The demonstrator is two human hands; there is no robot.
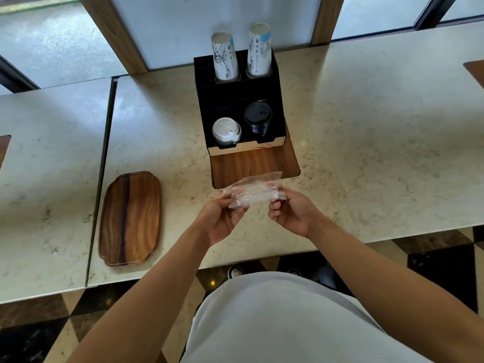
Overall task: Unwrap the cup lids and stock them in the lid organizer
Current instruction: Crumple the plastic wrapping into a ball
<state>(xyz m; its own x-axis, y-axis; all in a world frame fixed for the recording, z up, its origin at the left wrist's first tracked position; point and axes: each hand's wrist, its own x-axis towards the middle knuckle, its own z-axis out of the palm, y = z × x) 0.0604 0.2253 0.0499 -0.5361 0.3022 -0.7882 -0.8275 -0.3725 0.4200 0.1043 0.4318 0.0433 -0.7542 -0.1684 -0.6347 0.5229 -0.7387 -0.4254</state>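
A clear wrap (252, 193) is held in the air above the table (366, 153), just in front of the black organizer (235, 100). The left hand (221, 220) pinches its left end and the right hand (290, 210) pinches its right end. White lids (225, 131) and black lids (258, 119) sit in the organizer's front slots. A wooden tray (129, 218) lies to the left.

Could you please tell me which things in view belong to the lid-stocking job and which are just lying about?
Part of the job:
- clear plastic wrapper, held by left hand and right hand
- black lid organizer
- white lids
- black lids

Just lying about:
- wooden tray
- two paper cup stacks in the organizer's rear slots
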